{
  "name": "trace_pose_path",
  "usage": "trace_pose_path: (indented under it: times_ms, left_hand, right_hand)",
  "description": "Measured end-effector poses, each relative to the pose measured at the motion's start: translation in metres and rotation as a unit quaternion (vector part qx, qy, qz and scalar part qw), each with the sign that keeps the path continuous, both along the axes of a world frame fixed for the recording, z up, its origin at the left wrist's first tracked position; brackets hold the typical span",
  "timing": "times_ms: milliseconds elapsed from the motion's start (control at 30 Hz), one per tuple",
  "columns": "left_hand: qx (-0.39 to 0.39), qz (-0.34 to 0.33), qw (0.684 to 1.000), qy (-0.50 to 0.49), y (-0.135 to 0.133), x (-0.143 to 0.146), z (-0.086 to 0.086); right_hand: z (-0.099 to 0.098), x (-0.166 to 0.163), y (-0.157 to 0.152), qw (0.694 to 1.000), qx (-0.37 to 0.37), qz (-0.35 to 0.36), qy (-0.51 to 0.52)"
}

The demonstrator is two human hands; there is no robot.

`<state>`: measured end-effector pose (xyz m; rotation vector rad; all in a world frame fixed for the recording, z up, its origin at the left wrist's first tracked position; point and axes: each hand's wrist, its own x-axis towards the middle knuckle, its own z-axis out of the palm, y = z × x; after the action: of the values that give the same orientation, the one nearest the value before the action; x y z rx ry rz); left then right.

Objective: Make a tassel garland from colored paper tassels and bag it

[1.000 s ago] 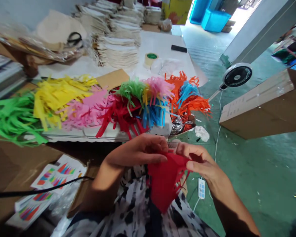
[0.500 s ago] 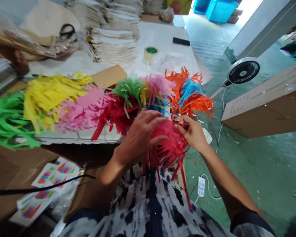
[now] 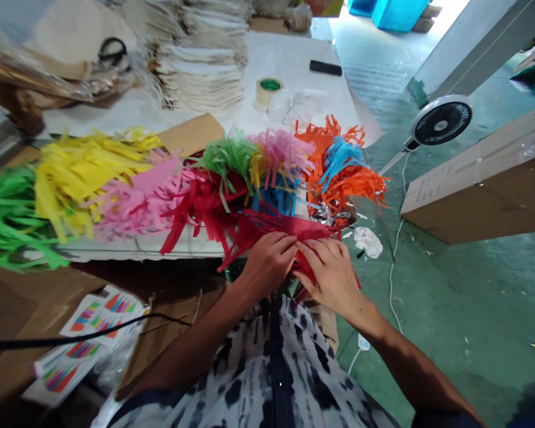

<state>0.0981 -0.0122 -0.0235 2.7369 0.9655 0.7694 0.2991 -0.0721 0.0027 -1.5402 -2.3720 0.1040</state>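
Note:
A sheet of red fringed tissue paper (image 3: 267,224) lies between my hands, just in front of the table edge, its strips hanging out on both sides. My left hand (image 3: 271,261) pinches its near edge, fingertips pressed together. Close beside it, my right hand (image 3: 332,272) grips the same paper, fingers bent over it and the thumb pointing to the left hand. What lies under the fingers is hidden. Beyond them is a row of tissue fringe bundles: dark red (image 3: 205,199), pink (image 3: 140,199), yellow (image 3: 89,172), green (image 3: 13,208), blue (image 3: 279,193) and orange (image 3: 354,184).
Stacked pale bags (image 3: 200,71), a tape roll (image 3: 268,92), black scissors (image 3: 112,52) and a black bar (image 3: 325,68) lie on the white table. A fan (image 3: 441,122) and a large carton (image 3: 481,184) stand right. An open box (image 3: 160,351) with printed cards sits lower left.
Both hands have come together on the red tissue paper. It hung down in front of me before; now it spreads toward the table and leftward.

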Motion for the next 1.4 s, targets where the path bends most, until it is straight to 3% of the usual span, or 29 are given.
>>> trace_pose_path:
  times_ms: [100,233,333,467,667,833,1267,1333,1400]
  left_hand:
    - [-0.007,-0.013,1.0,0.02,-0.004,-0.005,0.008]
    - [-0.096,-0.007,0.995,0.003,-0.002,-0.019,0.016]
    - [-0.167,0.05,0.984,-0.021,0.005,-0.024,0.019]
    - [-0.207,0.138,0.968,-0.018,0.012,-0.018,0.021]
    - [-0.143,0.219,0.961,0.084,0.018,-0.002,0.02]
    - [-0.103,0.228,0.961,0.12,0.022,0.002,0.02]
    - [-0.033,0.242,0.966,0.086,0.023,0.002,0.02]
    - [0.006,0.202,0.978,0.054,0.021,0.003,0.019]
    - [0.042,0.089,0.994,0.04,0.018,0.004,0.015]
  right_hand:
    - [-0.008,0.007,-0.005,0.999,-0.027,-0.018,0.009]
    - [-0.006,0.025,0.005,0.995,-0.07,-0.013,0.071]
    - [-0.004,0.03,0.014,0.988,-0.088,-0.043,0.12]
    - [-0.008,0.02,0.019,0.978,-0.06,-0.156,0.128]
    - [-0.014,0.001,0.02,0.973,-0.037,-0.225,0.019]
    - [-0.012,0.0,0.026,0.968,-0.048,-0.247,-0.012]
    - [-0.008,0.003,0.033,0.969,-0.067,-0.237,-0.032]
    - [-0.008,0.002,0.033,0.969,-0.069,-0.236,-0.032]
    - [-0.007,0.001,0.033,0.969,-0.07,-0.236,-0.032]
